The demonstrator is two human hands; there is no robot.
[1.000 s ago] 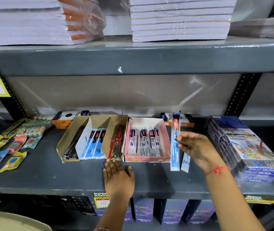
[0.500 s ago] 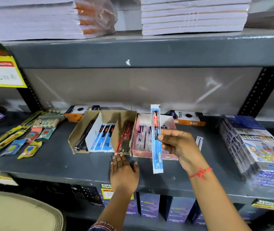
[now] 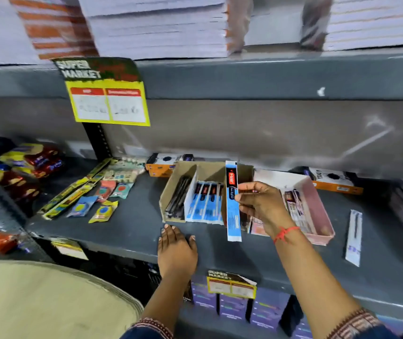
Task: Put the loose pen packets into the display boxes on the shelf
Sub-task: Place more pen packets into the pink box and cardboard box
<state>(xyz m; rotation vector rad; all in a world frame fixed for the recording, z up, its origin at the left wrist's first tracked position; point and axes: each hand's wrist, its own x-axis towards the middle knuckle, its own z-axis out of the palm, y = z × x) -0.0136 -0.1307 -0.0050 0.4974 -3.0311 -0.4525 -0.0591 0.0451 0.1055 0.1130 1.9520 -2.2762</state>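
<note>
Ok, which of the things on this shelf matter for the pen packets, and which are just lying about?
For the job:
blue pen packet in the right hand
loose white packet on the shelf
cardboard box with dividers
pink box
left hand, flat on the shelf

Lying about:
small packets to the left
orange boxes at the back
price tag
paper stacks above

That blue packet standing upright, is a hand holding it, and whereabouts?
Yes: the right hand pinches the blue pen packet near its middle, on its right edge. The left hand rests flat, holding nothing.
</note>
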